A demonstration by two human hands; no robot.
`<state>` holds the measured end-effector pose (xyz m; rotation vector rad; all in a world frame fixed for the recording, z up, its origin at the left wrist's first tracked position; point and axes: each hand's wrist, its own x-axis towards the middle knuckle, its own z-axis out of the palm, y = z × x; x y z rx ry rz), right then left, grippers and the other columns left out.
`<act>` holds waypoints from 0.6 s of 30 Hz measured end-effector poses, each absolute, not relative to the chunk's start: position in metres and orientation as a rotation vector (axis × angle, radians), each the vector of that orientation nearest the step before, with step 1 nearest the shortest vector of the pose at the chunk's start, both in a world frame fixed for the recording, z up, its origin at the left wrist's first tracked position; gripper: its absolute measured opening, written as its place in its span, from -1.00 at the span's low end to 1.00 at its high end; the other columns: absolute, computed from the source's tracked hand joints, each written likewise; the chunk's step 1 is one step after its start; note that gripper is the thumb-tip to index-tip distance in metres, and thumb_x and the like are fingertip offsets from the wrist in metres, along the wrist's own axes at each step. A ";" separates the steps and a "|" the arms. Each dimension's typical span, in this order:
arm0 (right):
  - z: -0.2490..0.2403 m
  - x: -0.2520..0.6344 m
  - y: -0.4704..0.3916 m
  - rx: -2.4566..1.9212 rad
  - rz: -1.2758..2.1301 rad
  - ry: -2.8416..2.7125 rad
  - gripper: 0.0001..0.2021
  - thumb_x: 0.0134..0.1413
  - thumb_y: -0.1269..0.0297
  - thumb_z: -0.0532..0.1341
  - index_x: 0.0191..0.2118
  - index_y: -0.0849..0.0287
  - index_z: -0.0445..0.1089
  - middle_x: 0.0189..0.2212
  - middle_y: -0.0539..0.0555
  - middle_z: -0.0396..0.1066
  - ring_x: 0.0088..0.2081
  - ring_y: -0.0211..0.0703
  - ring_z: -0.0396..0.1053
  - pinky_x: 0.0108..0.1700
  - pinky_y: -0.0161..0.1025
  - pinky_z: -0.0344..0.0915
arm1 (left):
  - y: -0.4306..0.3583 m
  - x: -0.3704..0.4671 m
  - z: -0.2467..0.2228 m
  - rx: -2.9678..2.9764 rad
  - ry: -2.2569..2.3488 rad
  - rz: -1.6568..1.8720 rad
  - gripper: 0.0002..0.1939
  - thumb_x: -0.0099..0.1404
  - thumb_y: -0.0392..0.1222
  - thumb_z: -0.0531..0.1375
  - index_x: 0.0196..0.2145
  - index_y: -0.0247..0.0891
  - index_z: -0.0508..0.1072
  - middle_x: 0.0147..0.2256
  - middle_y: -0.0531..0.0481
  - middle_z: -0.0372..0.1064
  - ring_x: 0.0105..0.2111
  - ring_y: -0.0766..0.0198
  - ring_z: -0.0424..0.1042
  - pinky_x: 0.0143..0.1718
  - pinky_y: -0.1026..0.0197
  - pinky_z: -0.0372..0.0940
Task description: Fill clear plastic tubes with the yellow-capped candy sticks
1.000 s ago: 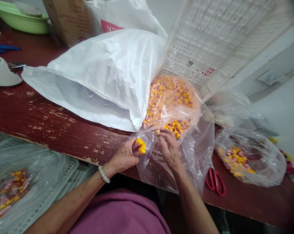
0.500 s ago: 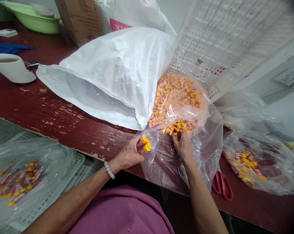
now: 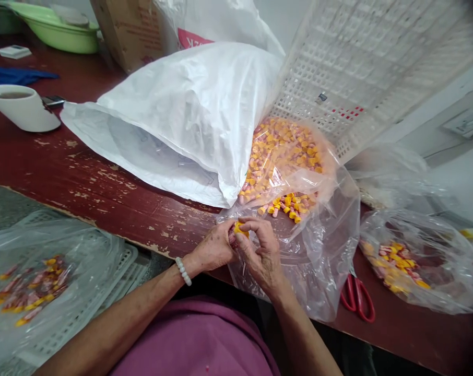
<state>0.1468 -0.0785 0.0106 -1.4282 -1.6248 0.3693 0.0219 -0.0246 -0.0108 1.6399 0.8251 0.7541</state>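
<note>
My left hand (image 3: 215, 248), with a pale bead bracelet at the wrist, is wrapped round a small bunch of yellow-capped tubes (image 3: 238, 230) with red-patterned sides. Thumb and forefinger of my right hand (image 3: 263, 253) close on the yellow caps at the top of the bunch; whether they hold a separate tube is hidden. Beyond the hands, a clear plastic bag (image 3: 318, 245) lies open on the dark red table (image 3: 142, 224). Many more yellow-capped tubes (image 3: 285, 151) fill it, some loose at its mouth.
A large white sack (image 3: 189, 115) lies behind my left hand. Red-handled scissors (image 3: 357, 297) and another bag of tubes (image 3: 403, 263) are at right. A white crate (image 3: 338, 78) leans behind; a white cup (image 3: 23, 109) stands far left. Bagged tubes (image 3: 36, 287) rest at lower left.
My right hand has moved left and toward me, from the loose tubes at the bag's mouth to the bunch in my left hand. My left hand has shifted slightly right.
</note>
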 end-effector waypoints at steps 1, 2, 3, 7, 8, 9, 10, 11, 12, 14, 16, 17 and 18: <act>0.011 0.149 -0.079 -1.421 0.357 -1.652 -0.87 0.12 0.22 0.13 -0.22 0.10 0.33 -0.06 0.11 0.30 0.02 -0.09 0.24 0.07 -0.05 0.17 | -0.025 0.022 -0.011 1.634 0.818 0.751 -0.65 -0.12 -0.46 0.11 -0.28 -0.32 0.33 -0.41 0.08 0.32 -0.46 0.37 0.23 -0.46 0.33 0.12; 0.012 0.151 -0.080 -1.420 0.341 -1.647 -0.85 0.14 0.22 0.10 -0.21 0.10 0.33 0.00 0.12 0.25 0.08 -0.07 0.19 0.11 -0.02 0.13 | -0.025 0.022 -0.011 1.625 0.819 0.738 -0.63 -0.14 -0.47 0.11 -0.29 -0.32 0.33 -0.42 0.09 0.31 -0.47 0.38 0.23 -0.48 0.34 0.11; 0.013 0.154 -0.081 -1.424 0.314 -1.618 -0.83 0.16 0.21 0.07 -0.19 0.09 0.33 0.04 0.12 0.20 0.12 -0.07 0.15 0.13 0.01 0.10 | -0.025 0.021 -0.012 1.611 0.827 0.724 -0.62 -0.17 -0.49 0.11 -0.30 -0.32 0.33 -0.42 0.09 0.30 -0.47 0.38 0.22 -0.50 0.35 0.09; 0.014 0.156 -0.085 -1.432 0.209 -1.699 -0.80 0.15 0.19 0.06 -0.16 0.07 0.35 0.13 0.10 0.07 0.16 -0.02 0.06 0.16 0.06 0.04 | -0.026 0.021 -0.015 1.573 0.823 0.730 -0.65 -0.15 -0.47 0.14 -0.30 -0.33 0.34 -0.43 0.08 0.29 -0.47 0.37 0.23 -0.49 0.35 0.10; 0.012 0.154 -0.086 -1.420 0.197 -1.786 -0.79 0.11 0.17 0.10 -0.15 0.06 0.35 0.14 0.10 0.06 0.16 0.01 0.05 0.16 0.08 0.03 | -0.027 0.021 -0.015 1.560 0.808 0.748 -0.68 -0.10 -0.44 0.15 -0.30 -0.33 0.35 -0.42 0.07 0.30 -0.45 0.36 0.23 -0.47 0.34 0.11; 0.011 0.152 -0.087 -1.407 0.193 -1.864 -0.76 0.08 0.15 0.14 -0.14 0.06 0.35 0.15 0.10 0.05 0.16 0.04 0.05 0.16 0.10 0.03 | -0.027 0.020 -0.014 1.543 0.794 0.763 -0.72 -0.06 -0.41 0.15 -0.31 -0.34 0.35 -0.42 0.05 0.30 -0.44 0.35 0.23 -0.45 0.33 0.13; 0.010 0.150 -0.088 -1.402 0.200 -1.923 -0.73 0.05 0.13 0.17 -0.12 0.05 0.35 0.15 0.11 0.05 0.16 0.06 0.04 0.16 0.11 0.02 | -0.028 0.020 -0.013 1.516 0.781 0.772 -0.76 -0.03 -0.38 0.16 -0.32 -0.34 0.36 -0.42 0.04 0.31 -0.43 0.35 0.23 -0.44 0.33 0.14; 0.009 0.149 -0.089 -1.399 0.214 -1.949 -0.71 0.03 0.12 0.18 -0.11 0.04 0.35 0.16 0.11 0.04 0.16 0.08 0.03 0.16 0.12 0.02 | -0.029 0.020 -0.012 1.479 0.768 0.778 -0.78 -0.03 -0.36 0.17 -0.33 -0.34 0.36 -0.41 0.04 0.31 -0.43 0.35 0.23 -0.43 0.32 0.15; 0.008 0.149 -0.089 -1.398 0.237 -1.946 -0.72 0.03 0.11 0.19 -0.11 0.04 0.35 0.17 0.10 0.01 0.16 0.08 0.04 0.15 0.12 0.03 | -0.029 0.020 -0.009 1.442 0.759 0.781 -0.76 -0.05 -0.36 0.18 -0.33 -0.34 0.36 -0.40 0.04 0.32 -0.43 0.35 0.23 -0.42 0.32 0.16; 0.009 0.151 -0.089 -1.409 0.281 -1.881 -0.69 0.03 0.11 0.19 -0.09 0.04 0.34 0.20 0.11 -0.07 0.17 0.07 0.05 0.14 0.09 0.08 | -0.030 0.019 -0.005 1.354 0.748 0.765 -0.69 -0.13 -0.40 0.21 -0.32 -0.34 0.37 -0.41 0.05 0.32 -0.44 0.36 0.23 -0.43 0.33 0.17; 0.011 0.154 -0.087 -1.428 0.284 -1.830 -0.53 -0.01 0.10 0.23 0.04 0.05 0.23 0.21 0.16 -0.10 0.19 0.08 0.02 0.14 0.09 0.09 | -0.030 0.017 0.000 1.245 0.749 0.724 -0.62 -0.20 -0.46 0.18 -0.31 -0.33 0.37 -0.45 0.08 0.30 -0.48 0.38 0.21 -0.47 0.34 0.15; 0.012 0.156 -0.086 -1.434 0.266 -1.845 -0.41 -0.06 0.08 0.26 0.11 0.07 0.15 0.21 0.19 -0.08 0.19 0.10 0.01 0.14 0.10 0.07 | -0.030 0.016 0.002 1.199 0.755 0.700 -0.60 -0.22 -0.49 0.16 -0.33 -0.33 0.36 -0.49 0.10 0.28 -0.51 0.40 0.19 -0.50 0.35 0.13; 0.011 0.157 -0.085 -1.440 0.244 -1.895 -0.29 -0.12 0.05 0.29 0.16 0.09 0.07 0.20 0.22 -0.04 0.19 0.11 -0.01 0.15 0.11 0.05 | -0.030 0.014 0.003 1.159 0.761 0.681 -0.60 -0.24 -0.51 0.13 -0.35 -0.33 0.35 -0.51 0.12 0.25 -0.53 0.42 0.17 -0.53 0.36 0.11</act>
